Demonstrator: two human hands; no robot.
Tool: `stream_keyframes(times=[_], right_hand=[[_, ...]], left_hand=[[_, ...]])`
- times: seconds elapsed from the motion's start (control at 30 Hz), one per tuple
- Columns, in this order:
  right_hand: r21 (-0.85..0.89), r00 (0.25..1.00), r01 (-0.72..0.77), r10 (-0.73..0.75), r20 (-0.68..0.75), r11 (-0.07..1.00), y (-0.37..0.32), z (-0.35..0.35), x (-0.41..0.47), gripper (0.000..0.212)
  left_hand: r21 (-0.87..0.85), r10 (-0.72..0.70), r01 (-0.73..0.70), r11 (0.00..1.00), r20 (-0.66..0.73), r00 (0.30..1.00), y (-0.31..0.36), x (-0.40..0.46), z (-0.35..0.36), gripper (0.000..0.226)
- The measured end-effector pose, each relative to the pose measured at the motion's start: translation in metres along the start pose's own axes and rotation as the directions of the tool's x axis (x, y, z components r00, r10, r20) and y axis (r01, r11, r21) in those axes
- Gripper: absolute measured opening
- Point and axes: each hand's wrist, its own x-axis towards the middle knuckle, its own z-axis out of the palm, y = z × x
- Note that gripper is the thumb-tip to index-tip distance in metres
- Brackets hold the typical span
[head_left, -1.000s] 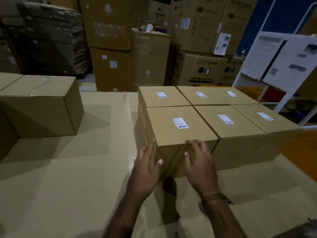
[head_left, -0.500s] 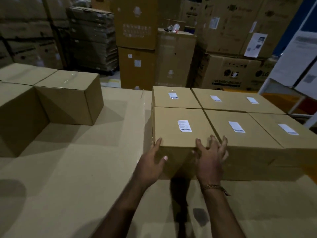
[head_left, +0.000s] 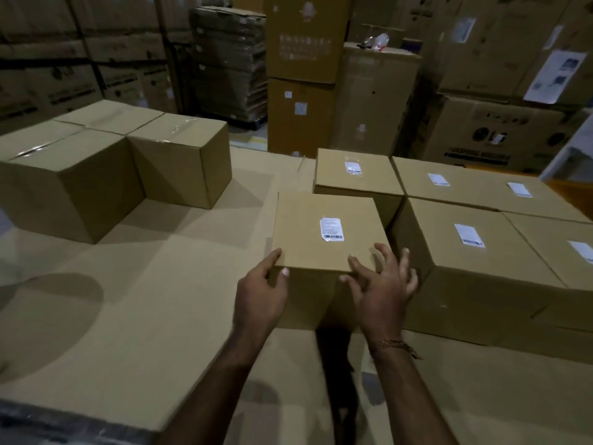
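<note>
Left grip [head_left: 260, 297] holds the seven-o'clock corner of my labelled box [head_left: 327, 232]; right grip [head_left: 385, 290] wide, fingers splayed at its five-o'clock corner. I see neighbouring boxes [head_left: 449, 261] at three o'clock.

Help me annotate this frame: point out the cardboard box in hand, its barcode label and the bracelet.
cardboard box [head_left: 298, 232], head view, bare top face.
barcode label [head_left: 332, 229], head view, its middle.
bracelet [head_left: 393, 344], head view, chain across the wrist.
</note>
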Motion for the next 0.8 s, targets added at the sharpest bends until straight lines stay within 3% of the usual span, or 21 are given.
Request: stream_keyframes(times=[0.1,0.17,0.4,0.63,0.8], right_hand=[[0.215,0.999,-0.025,0.015,0.047,0.976,-0.012,0.004,-0.007,0.04],[0.269,0.998,-0.041,0.026,0.058,0.962,-0.024,0.004,-0.012,0.039],[0.254,0.994,-0.11,0.1,0.053,0.961,-0.087,0.008,-0.045,0.035],[0.174,0.967,-0.246,0.253,-0.021,0.954,-0.155,0.026,-0.086,0.055],[0.149,0.95,-0.311,0.313,0.014,0.939,-0.203,0.033,-0.11,0.078]], left_hand=[[0.003,-0.006,0.006,1.0,-0.073,0.997,-0.004,-0.006,-0.015,0.035],[0.008,-0.009,0.01,1.0,-0.106,0.994,-0.008,-0.007,-0.026,0.03],[0.05,-0.079,0.088,0.995,-0.158,0.984,-0.03,0.006,-0.083,0.029],[0.173,-0.058,0.076,0.982,-0.105,0.993,-0.073,0.025,-0.163,0.041],[0.213,-0.038,0.054,0.976,-0.081,0.996,-0.095,0.032,-0.213,0.044]])
